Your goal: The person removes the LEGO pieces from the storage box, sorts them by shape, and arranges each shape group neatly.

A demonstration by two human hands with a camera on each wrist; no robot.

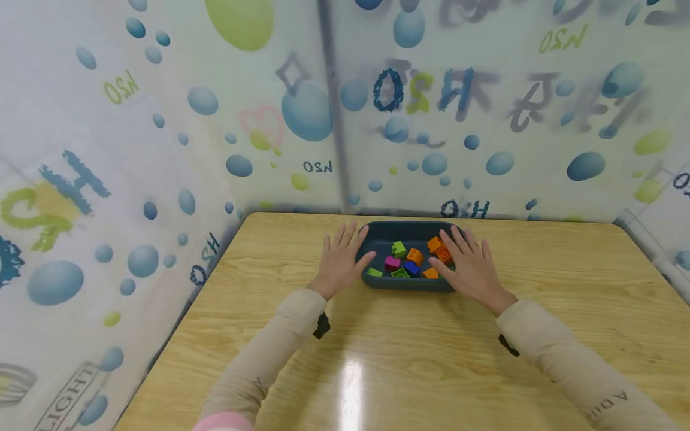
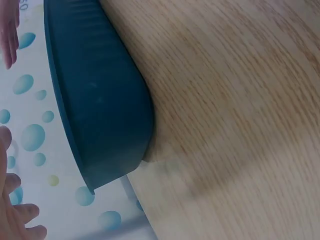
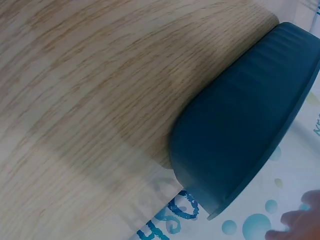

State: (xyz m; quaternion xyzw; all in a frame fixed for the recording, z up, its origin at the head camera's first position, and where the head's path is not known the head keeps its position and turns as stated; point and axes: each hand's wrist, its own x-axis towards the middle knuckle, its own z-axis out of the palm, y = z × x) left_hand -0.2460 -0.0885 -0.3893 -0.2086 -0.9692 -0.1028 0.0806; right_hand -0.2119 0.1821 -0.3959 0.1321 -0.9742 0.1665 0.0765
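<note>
A dark blue tray sits near the far edge of the wooden table, between its far corners. In it lie orange blocks, green blocks, a magenta block and a blue block. The left hand and right hand are apart at the tray's opposite ends, fingers straight; whether they touch it, I cannot tell. A bubble-printed wall stands behind.

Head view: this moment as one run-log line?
tray: on table, holding coloured blocks | left hand: spread, at tray's left end | right hand: spread, at right end
</note>
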